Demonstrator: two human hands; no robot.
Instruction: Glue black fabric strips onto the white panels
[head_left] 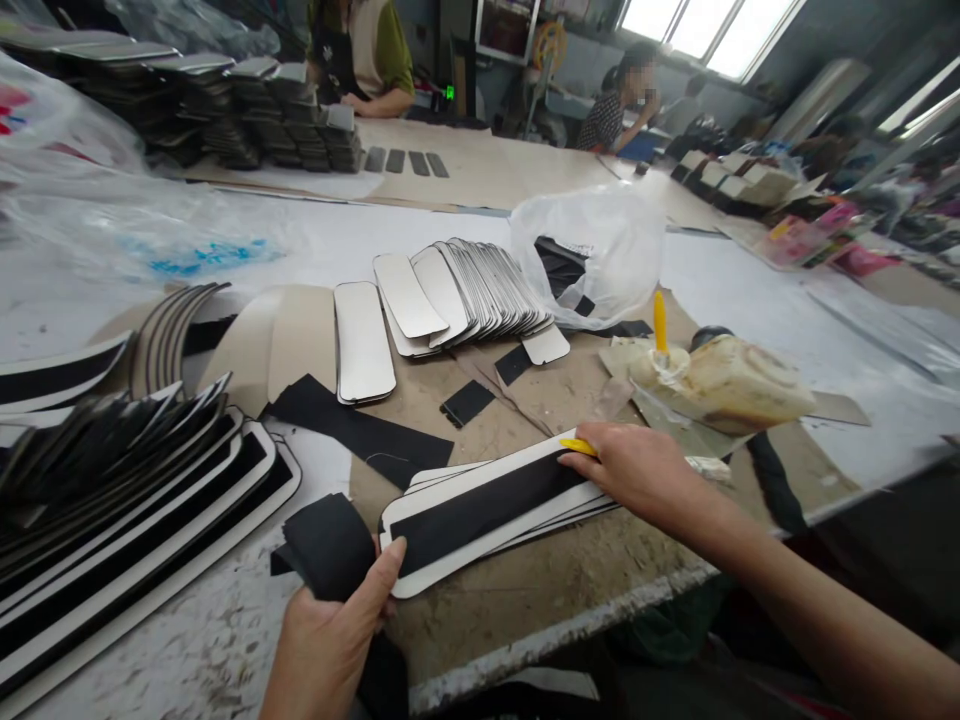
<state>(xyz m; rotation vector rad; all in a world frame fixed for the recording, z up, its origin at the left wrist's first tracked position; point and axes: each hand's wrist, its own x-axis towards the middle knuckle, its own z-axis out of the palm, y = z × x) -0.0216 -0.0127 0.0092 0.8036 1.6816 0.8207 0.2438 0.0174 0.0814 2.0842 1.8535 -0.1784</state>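
A long white panel (pixel 442 578) with rounded ends lies on top of a small stack of similar panels. A black fabric strip (pixel 487 510) runs along its middle. My left hand (pixel 337 625) is closed on the panel's near left end, thumb on top at the strip's end and fingers hidden below. Beside that hand is a folded bundle of black strips (pixel 330 540). My right hand (pixel 630 465) is closed around a small yellow plastic tool (pixel 579 447), and rests at the panel's far right end. Most of the tool is hidden in the fist.
Finished-looking white-and-black panels (pixel 247 470) are piled at left. Smaller white pieces (pixel 480 290) fan out behind, near a plastic bag (pixel 607 250). A glue-stained container (pixel 742 385) with a yellow handle (pixel 660 320) stands at right. A person (pixel 367 60) is across the table.
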